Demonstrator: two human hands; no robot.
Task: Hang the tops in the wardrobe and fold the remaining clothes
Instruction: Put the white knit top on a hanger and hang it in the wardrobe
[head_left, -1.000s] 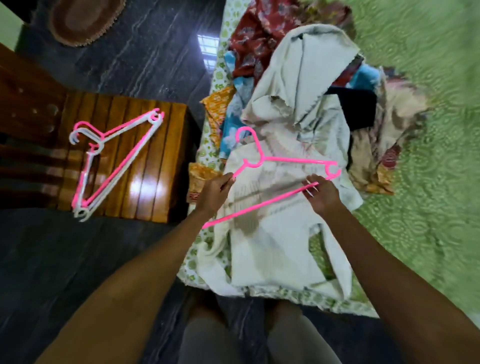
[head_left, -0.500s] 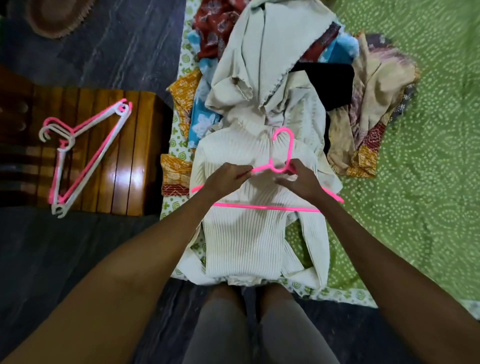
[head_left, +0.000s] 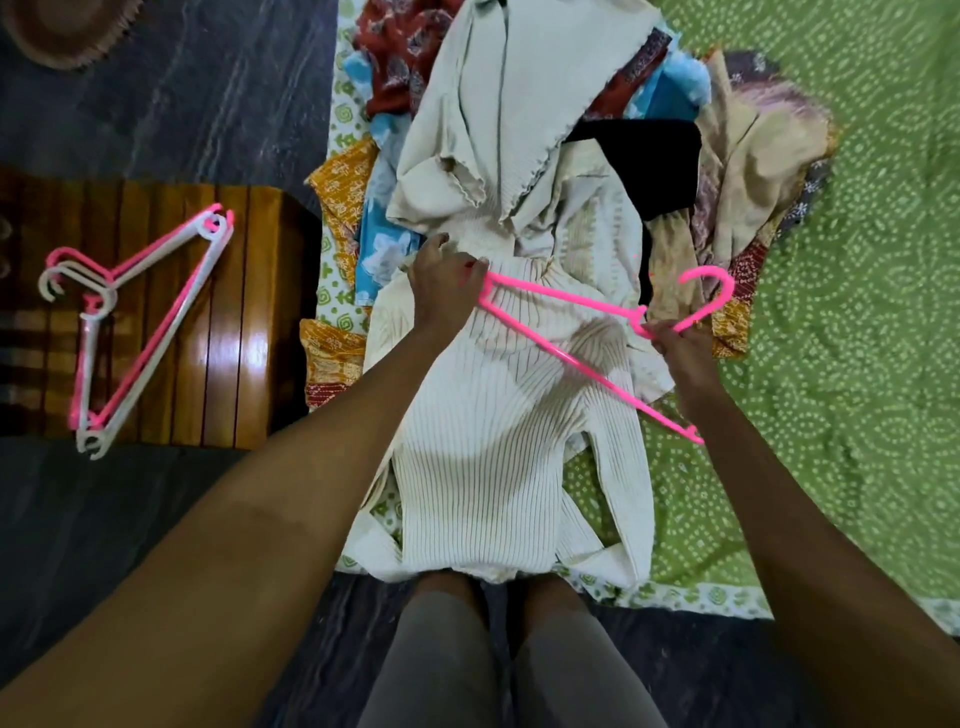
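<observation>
A cream ribbed top (head_left: 498, 441) lies flat on the bed's near edge, its hem toward me. Above it I hold a pink plastic hanger (head_left: 571, 332), tilted, with its hook pointing up and right. My left hand (head_left: 447, 291) grips the hanger's left end at the top's neckline. My right hand (head_left: 675, 348) pinches the hanger at the base of its hook. Behind the top lies a heap of mixed clothes (head_left: 545, 104): cream, black, red, blue and beige pieces.
A green patterned bedspread (head_left: 857, 312) covers the bed to the right. At the left a wooden stool (head_left: 234, 364) bears several pink and white hangers (head_left: 135, 322). The floor (head_left: 156, 104) is dark stone, with a round mat (head_left: 67, 31) at the far left. My knees are below.
The hanger has turned: its hook swung from the middle to the right. My left hand moved up to the neckline with one hanger end, and my right hand moved right.
</observation>
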